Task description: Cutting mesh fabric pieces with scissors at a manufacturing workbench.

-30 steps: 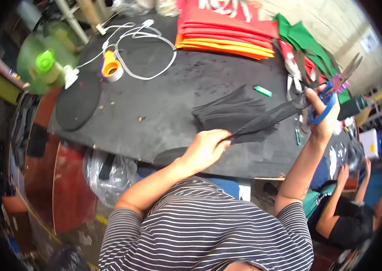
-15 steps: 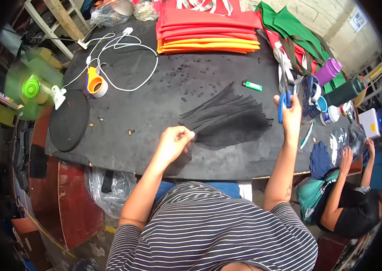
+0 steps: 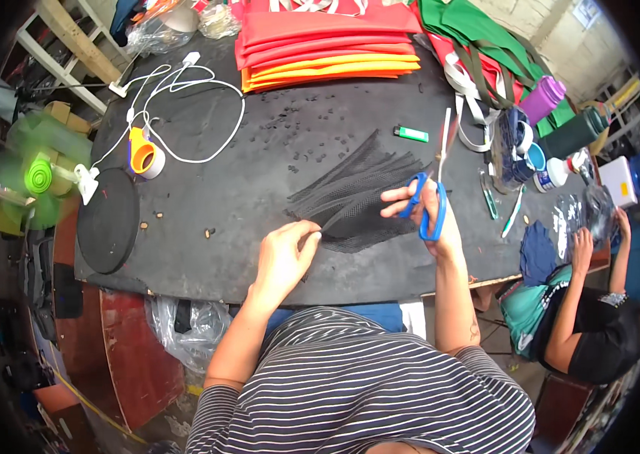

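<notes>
Left hand [image 3: 283, 259] pinches mesh [image 3: 369, 210] on the table [image 3: 183, 261], short of its front edge; right hand [image 3: 450, 240] grips scissors [image 3: 442, 200]. Well apart, a disc [image 3: 109, 219] lies at the left edge. White bottle [image 3: 553, 175]: label illegible.

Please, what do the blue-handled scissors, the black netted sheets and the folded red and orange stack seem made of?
Blue-handled scissors: shiny grey blades, probably steel; evenly coloured handles, likely plastic.
Black netted sheets: matte mesh, perhaps synthetic; tiny holes show.
Folded red and orange stack: apparently fabric, fairly matte, with soft folded edges.

Fabr. mesh [image 3: 365, 212], matt fin.
</notes>
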